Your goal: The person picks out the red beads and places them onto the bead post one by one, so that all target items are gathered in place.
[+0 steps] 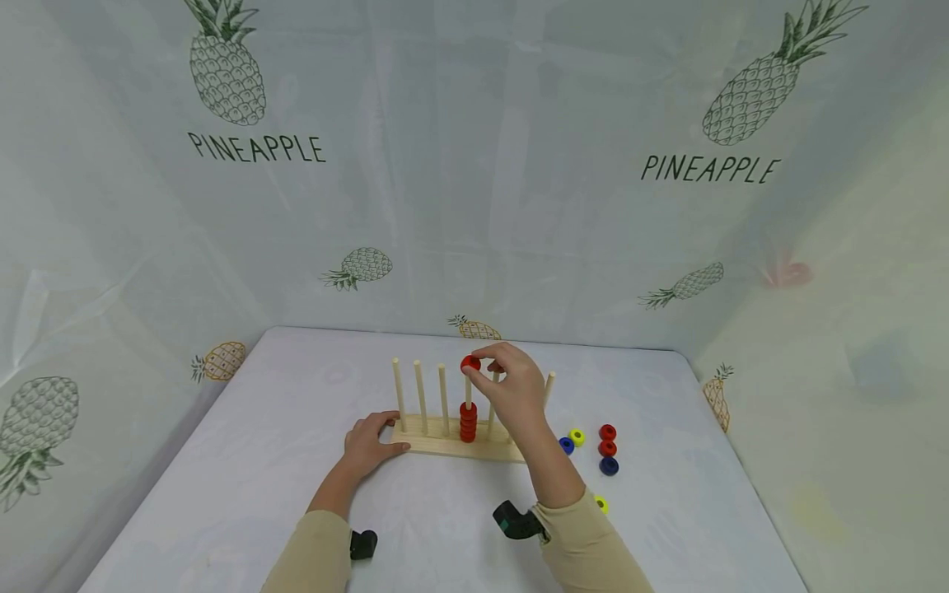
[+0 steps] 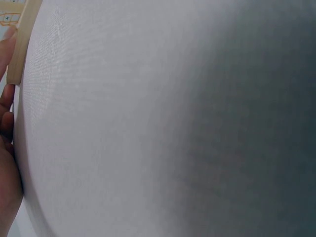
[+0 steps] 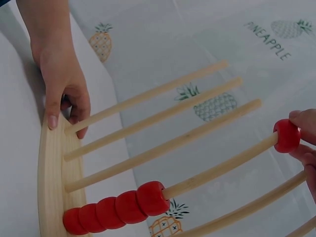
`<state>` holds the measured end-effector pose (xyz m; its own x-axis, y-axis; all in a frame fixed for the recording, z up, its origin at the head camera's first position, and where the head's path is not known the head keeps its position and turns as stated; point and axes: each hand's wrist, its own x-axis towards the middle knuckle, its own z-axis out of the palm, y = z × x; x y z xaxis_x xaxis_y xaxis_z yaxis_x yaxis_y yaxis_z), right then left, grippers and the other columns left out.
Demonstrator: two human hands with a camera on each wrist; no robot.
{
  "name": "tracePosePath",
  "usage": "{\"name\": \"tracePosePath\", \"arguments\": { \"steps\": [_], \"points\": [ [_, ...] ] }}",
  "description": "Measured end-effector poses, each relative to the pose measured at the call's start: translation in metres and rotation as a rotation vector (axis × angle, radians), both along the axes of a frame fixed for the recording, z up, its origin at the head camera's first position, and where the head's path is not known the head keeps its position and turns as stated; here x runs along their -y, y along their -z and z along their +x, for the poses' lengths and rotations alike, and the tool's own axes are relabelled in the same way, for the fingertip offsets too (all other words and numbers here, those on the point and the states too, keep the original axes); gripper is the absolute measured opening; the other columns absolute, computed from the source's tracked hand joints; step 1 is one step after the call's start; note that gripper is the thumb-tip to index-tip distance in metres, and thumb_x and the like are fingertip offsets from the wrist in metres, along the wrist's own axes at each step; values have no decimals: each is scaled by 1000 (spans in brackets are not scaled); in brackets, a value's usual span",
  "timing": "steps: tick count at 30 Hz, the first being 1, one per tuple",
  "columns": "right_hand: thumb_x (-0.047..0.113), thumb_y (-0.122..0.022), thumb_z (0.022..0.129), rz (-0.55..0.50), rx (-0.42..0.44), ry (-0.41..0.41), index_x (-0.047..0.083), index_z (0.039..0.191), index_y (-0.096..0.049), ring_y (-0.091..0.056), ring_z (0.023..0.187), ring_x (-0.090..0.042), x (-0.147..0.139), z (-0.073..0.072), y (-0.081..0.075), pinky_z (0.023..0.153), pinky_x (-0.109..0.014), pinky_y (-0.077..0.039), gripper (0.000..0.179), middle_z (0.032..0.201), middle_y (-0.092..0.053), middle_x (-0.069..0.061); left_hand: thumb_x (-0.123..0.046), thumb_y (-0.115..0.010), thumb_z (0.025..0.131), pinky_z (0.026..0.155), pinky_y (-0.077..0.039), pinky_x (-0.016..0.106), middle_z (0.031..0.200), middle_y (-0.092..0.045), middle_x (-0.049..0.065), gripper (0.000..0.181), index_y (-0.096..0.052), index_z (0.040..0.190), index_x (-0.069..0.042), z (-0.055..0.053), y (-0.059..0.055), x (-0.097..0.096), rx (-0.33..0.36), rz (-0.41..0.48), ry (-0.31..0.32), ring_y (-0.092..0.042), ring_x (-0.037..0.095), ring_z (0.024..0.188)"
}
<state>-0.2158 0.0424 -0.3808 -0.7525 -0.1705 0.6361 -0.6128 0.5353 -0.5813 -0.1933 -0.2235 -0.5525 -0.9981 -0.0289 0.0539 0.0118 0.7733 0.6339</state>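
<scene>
A wooden peg rack (image 1: pixel 460 447) stands upright on the white table, with a row of several thin pegs rising from its base. My left hand (image 1: pixel 363 447) grips the base's left end, thumb at the front and fingers behind. Between thumb and fingers my right hand (image 1: pixel 519 391) pinches a red bead (image 3: pixel 286 136) at the top of a middle peg. In the right wrist view the peg's tip meets this bead. Lower on the same peg, several red beads (image 3: pixel 126 207) are stacked against the base. The three pegs to its left carry no beads. My right hand partly hides the right-hand pegs.
Right of the rack lie a yellow bead (image 1: pixel 577 437), a blue bead (image 1: pixel 567 445), two red beads (image 1: pixel 608 440) and a dark blue bead (image 1: pixel 610 466). Another yellow bead (image 1: pixel 601 503) shows beside my right sleeve. A pineapple-print sheet (image 1: pixel 474 206) hangs behind the table.
</scene>
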Motion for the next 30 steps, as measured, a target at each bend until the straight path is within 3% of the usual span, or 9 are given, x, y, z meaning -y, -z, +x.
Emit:
{"name": "tracePosePath", "arguments": {
  "steps": [13,30],
  "points": [
    [20,-85,77,33,-51,18,17,94,-76,-58,74,-10,1,0,2,66,-27,-48,19,93,-70,7,-34,-81,80,85,-34,49,119,-60,7,63,-57,134,-10,1,0,0,7,-3,3,-50,29,107],
    [24,-84,78,78,-19,14,17,95,-76,-61,76,-15,0,1,-2,68,-29,-48,20,96,-70,6,-35,-81,80,85,-35,50,119,-60,6,64,-57,134,-10,-2,0,1,8,-6,10,-50,29,106]
  ]
}}
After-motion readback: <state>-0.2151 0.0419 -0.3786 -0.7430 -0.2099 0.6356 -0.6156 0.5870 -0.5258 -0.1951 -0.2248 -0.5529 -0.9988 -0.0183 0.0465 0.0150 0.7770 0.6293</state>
